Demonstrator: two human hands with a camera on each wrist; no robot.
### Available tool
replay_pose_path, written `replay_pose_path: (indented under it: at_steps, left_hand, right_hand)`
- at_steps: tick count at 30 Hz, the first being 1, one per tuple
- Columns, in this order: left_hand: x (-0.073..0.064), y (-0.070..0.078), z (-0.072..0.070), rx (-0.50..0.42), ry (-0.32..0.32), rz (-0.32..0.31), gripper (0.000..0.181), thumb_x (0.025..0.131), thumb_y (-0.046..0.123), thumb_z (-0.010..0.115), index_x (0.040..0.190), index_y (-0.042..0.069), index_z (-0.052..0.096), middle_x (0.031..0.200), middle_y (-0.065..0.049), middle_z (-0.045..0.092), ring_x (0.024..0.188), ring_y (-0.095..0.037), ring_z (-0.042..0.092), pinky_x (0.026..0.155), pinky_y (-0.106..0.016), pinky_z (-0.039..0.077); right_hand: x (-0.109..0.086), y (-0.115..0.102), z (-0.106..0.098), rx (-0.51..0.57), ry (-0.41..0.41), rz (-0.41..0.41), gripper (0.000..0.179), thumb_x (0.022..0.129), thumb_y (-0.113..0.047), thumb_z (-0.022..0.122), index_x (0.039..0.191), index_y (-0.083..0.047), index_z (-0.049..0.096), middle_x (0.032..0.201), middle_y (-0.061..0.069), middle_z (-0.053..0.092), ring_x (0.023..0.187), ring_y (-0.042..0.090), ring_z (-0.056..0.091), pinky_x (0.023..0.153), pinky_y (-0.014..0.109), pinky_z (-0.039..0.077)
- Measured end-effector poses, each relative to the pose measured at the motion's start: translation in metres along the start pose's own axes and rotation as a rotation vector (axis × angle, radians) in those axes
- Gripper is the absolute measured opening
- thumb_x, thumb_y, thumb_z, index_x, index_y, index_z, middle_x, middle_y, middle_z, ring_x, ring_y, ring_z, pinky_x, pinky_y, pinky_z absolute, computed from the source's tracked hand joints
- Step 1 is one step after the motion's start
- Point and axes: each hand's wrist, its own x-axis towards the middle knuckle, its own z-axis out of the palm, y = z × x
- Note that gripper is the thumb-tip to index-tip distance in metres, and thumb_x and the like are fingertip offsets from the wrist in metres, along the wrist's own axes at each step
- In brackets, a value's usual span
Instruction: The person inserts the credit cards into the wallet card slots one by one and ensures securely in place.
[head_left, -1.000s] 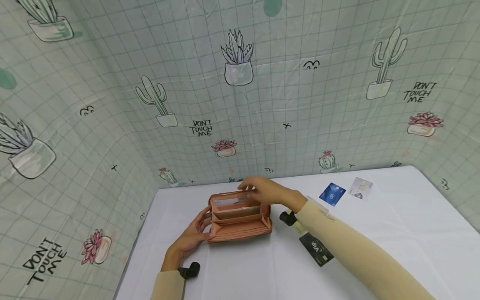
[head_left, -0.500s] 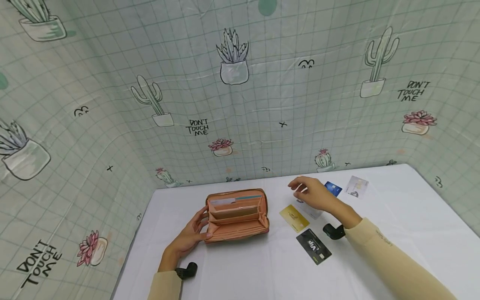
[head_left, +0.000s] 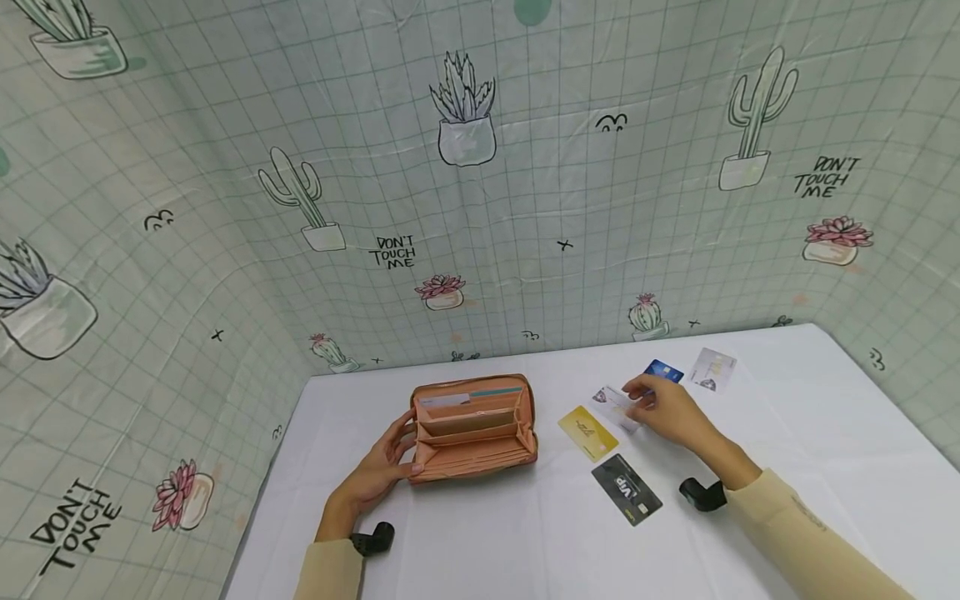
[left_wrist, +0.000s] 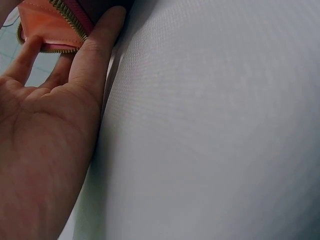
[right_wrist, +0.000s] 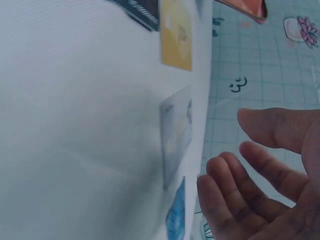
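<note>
A salmon-pink zip wallet (head_left: 474, 429) stands unzipped with its compartments facing up; a white card and a blue-edged card show in its rear compartment. My left hand (head_left: 377, 467) holds its left end, the thumb at the lower front corner and the fingers along the side. In the left wrist view that hand (left_wrist: 50, 110) lies against the brass zipper (left_wrist: 70, 20). My right hand (head_left: 678, 412) is over a silver-white card (head_left: 611, 404), covering part of it. In the right wrist view the right hand's fingers (right_wrist: 225, 192) are loosely bent, thumb apart, with nothing between them.
On the white tablecloth (head_left: 487, 542), a gold card (head_left: 588, 433) and a black VIP card (head_left: 627, 489) lie between wallet and right arm. A blue card (head_left: 665, 370), partly hidden, and another silver card (head_left: 713, 369) lie farther back. A printed cloth (head_left: 525, 208) hangs behind.
My right hand has left the wallet, moved right, and come down over the silver-white card. The left hand has stayed on the wallet. The gold card has come into full view.
</note>
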Motion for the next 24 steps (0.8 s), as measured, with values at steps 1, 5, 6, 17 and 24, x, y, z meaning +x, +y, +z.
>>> replay_pose_path:
  at_steps: [1,5,6,17,24]
  left_hand:
    - [0.0,0.0,0.0,0.001,0.001,-0.001,0.101,0.095,0.003,0.077,0.171,0.008,0.009,0.167,-0.025,0.019,0.15,-0.028,0.033,0.105,-0.019,0.044]
    - [0.0,0.001,0.0,-0.005,0.002,-0.003,0.102,0.095,0.003,0.077,0.171,0.008,0.009,0.168,-0.026,0.018,0.153,-0.033,0.03,0.105,-0.018,0.044]
    - [0.0,0.0,0.0,-0.01,-0.002,-0.001,0.102,0.095,0.003,0.077,0.171,0.008,0.009,0.168,-0.025,0.019,0.151,-0.028,0.033,0.105,-0.018,0.044]
    - [-0.001,0.0,-0.001,-0.017,-0.001,-0.004,0.102,0.094,0.004,0.078,0.17,0.008,0.011,0.167,-0.025,0.019,0.137,-0.009,0.042,0.104,-0.02,0.045]
    - [-0.001,0.001,0.0,-0.026,-0.014,0.017,0.101,0.094,0.002,0.077,0.17,0.006,0.011,0.163,-0.026,0.021,0.137,-0.011,0.042,0.104,-0.021,0.045]
  right_hand:
    - [-0.001,0.001,0.0,-0.006,0.002,0.015,0.031,0.086,0.005,0.077,0.115,0.013,0.068,0.107,0.027,0.071,0.092,0.036,0.072,0.078,0.043,0.059]
    - [-0.003,0.004,0.003,-0.026,0.002,0.062,0.038,0.085,0.002,0.081,0.118,0.014,0.066,0.111,0.03,0.069,0.1,0.044,0.07,0.086,0.054,0.057]
    - [-0.003,0.005,0.004,-0.032,0.002,0.073,0.04,0.084,0.001,0.082,0.119,0.014,0.065,0.112,0.03,0.069,0.102,0.045,0.069,0.088,0.056,0.056]
    - [0.001,0.01,0.021,-0.154,-0.019,0.13,0.061,0.083,-0.009,0.087,0.129,0.018,0.057,0.12,0.037,0.062,0.11,0.051,0.062,0.091,0.061,0.052]
    - [0.004,0.004,0.024,-0.198,-0.021,0.155,0.06,0.082,-0.008,0.088,0.127,0.018,0.056,0.114,0.034,0.061,0.101,0.044,0.062,0.086,0.057,0.052]
